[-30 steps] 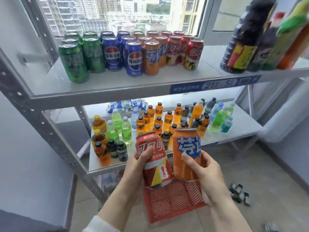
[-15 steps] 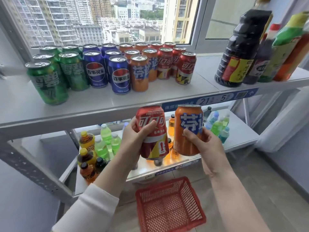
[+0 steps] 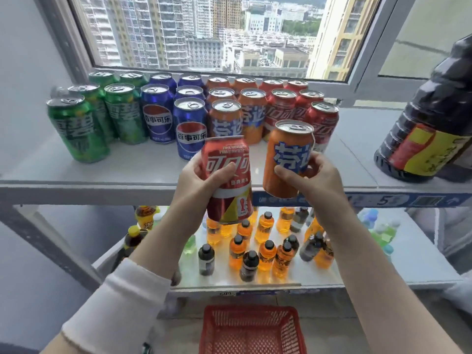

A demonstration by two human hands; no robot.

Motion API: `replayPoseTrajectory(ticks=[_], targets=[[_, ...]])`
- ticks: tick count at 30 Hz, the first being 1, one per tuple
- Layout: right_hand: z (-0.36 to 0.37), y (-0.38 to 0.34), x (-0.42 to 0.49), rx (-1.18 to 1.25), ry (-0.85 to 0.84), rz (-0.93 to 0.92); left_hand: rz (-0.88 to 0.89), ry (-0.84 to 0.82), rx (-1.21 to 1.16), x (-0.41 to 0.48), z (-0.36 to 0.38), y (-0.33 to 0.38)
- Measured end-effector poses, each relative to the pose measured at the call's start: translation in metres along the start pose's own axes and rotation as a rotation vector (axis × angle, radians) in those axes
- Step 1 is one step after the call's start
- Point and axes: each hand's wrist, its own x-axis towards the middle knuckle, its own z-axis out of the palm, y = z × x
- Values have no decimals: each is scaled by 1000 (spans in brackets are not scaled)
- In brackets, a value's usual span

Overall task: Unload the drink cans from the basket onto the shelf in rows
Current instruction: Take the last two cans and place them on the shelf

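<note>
fingers (image 3: 224, 170) round smooth cylindrical cans (image 3: 231, 198)

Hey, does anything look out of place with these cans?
Nothing looks spilled or damaged. One oddity: the red can in the left hand is before the orange row, and the orange can in the right hand is before the red row, so they sit swapped.
</note>
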Motion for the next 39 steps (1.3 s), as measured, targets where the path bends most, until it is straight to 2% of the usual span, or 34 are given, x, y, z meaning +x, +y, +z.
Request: replayPoseTrajectory(ticks=[6, 12, 34, 36, 39], targets=[[12, 17, 55, -24, -101, -35, 30, 177, 37, 4, -2, -5], [29, 22, 83, -19, -112, -43, 46, 242, 48, 8, -13, -8], [47, 19, 95, -57, -53, -71, 86, 133, 130, 10, -31, 2], [42, 11, 89, -79, -36, -110, 100, 117, 156, 12, -28, 4], [27, -18, 72, -96, 58, -262, 129, 73, 221, 17, -21, 9]])
